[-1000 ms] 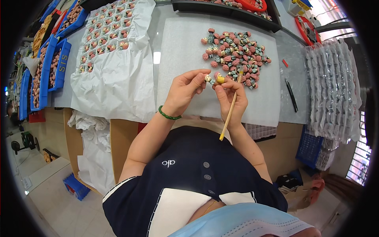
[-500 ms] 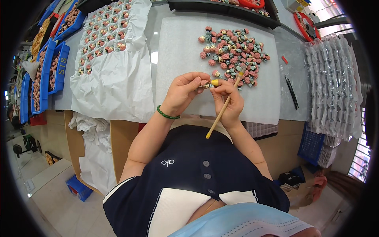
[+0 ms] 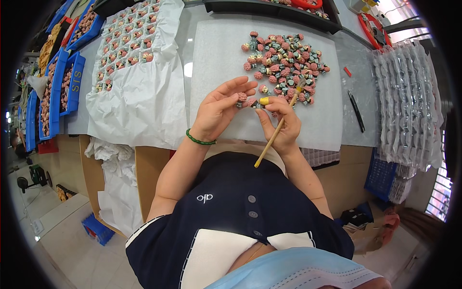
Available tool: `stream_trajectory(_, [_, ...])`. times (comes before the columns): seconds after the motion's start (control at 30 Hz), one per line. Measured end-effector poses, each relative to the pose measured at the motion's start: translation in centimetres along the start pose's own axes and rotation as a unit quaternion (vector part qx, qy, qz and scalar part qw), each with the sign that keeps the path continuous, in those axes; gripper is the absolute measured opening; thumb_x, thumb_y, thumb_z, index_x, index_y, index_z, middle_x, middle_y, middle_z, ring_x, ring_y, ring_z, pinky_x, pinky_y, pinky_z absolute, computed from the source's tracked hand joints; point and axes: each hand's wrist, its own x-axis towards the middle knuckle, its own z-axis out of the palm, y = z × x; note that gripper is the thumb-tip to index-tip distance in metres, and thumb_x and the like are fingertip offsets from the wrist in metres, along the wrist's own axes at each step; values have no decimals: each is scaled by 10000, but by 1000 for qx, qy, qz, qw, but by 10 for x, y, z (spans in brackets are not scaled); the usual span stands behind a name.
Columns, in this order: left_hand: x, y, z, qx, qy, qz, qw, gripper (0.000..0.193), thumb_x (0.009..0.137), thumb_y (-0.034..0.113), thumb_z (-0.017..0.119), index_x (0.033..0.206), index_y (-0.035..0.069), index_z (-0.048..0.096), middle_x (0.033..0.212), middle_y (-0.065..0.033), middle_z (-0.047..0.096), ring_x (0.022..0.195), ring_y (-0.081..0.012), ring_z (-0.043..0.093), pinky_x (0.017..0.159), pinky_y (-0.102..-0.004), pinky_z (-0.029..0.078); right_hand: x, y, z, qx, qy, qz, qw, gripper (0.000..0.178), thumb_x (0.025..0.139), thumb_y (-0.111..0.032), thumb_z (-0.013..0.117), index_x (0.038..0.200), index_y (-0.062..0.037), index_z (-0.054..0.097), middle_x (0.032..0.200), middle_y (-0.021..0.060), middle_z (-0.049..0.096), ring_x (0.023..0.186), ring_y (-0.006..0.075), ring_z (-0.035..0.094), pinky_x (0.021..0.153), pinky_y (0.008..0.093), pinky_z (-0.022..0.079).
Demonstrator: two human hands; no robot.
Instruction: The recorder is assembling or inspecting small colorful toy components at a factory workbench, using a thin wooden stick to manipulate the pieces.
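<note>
My left hand [image 3: 216, 111], with a green beaded bracelet on its wrist, has a small pink-haired figurine [image 3: 242, 98] between thumb and fingers. Beside it, a second pink and grey piece [image 3: 251, 103] lies between my two hands; which hand bears it I cannot tell. My right hand [image 3: 285, 124] holds a thin wooden brush [image 3: 273, 136] slanting through its fingers, bristles up toward the pile. A yellow finger cot [image 3: 264, 100] covers one fingertip of that hand and is close to the second piece. Just beyond my hands, a heap of similar figurines [image 3: 288, 60] lies on a white foam sheet [image 3: 216, 53].
At left, figurines sit in rows in a white tray [image 3: 126, 41] with white paper [image 3: 137, 106] around it. Blue bins [image 3: 72, 89] of figurines stand farther left. On the right are a black pen [image 3: 356, 111], a red scrap [image 3: 347, 72] and stacked clear plastic trays [image 3: 406, 106]. A black tray [image 3: 274, 14] borders the back.
My left fingers have spread and risen a little, showing the pink-haired figurine more plainly. My right hand has shifted slightly right with the brush, its thumb and index finger farther apart.
</note>
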Motion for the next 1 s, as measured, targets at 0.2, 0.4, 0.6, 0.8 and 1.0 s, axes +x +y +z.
stream_trajectory(0.2, [-3, -4, -5, 109, 20, -29, 993, 311, 886, 106, 460, 1175, -10, 465, 1108, -90, 526, 966, -132, 498, 816, -250, 388, -7, 3, 8, 109, -3, 52, 993, 262, 735, 72, 622, 931, -8, 469, 1012, 137, 528, 868, 155, 541, 724, 220, 441])
stream_trajectory(0.4, [-4, -9, -11, 100, -2, -21, 995, 293, 879, 106, 487, 1144, -17, 497, 949, -16, 554, 818, -76, 479, 711, -224, 388, 0, -1, 6, 135, 9, 68, 989, 269, 850, -75, 518, 1087, 25, 441, 1029, 155, 542, 875, 193, 576, 739, 268, 479])
stream_trajectory(0.6, [-5, -10, -10, 108, 30, 1, 994, 282, 850, 61, 522, 1119, -22, 523, 943, -21, 572, 822, -70, 490, 711, -195, 388, 29, -22, -24, 88, -83, 119, 986, 582, 905, -409, 337, 1319, -9, 251, 1018, 115, 500, 853, 153, 536, 712, 269, 459])
stream_trajectory(0.8, [-3, -16, -13, 152, 26, 27, 988, 309, 849, 66, 525, 1145, -22, 500, 949, -21, 568, 845, -83, 499, 722, -203, 400, 40, -29, -29, -11, -99, 59, 993, 569, 896, -432, 337, 1261, 3, 372, 769, 58, 488, 662, 111, 515, 598, 244, 435])
stream_trajectory(1.0, [-1, -15, -9, 160, 35, 27, 986, 299, 845, 49, 524, 1134, -25, 506, 940, -29, 571, 827, -83, 498, 697, -204, 398, 33, -24, -29, 68, -99, 85, 989, 451, 913, -366, 368, 1006, 42, 536, 756, 66, 503, 616, 120, 524, 588, 242, 433])
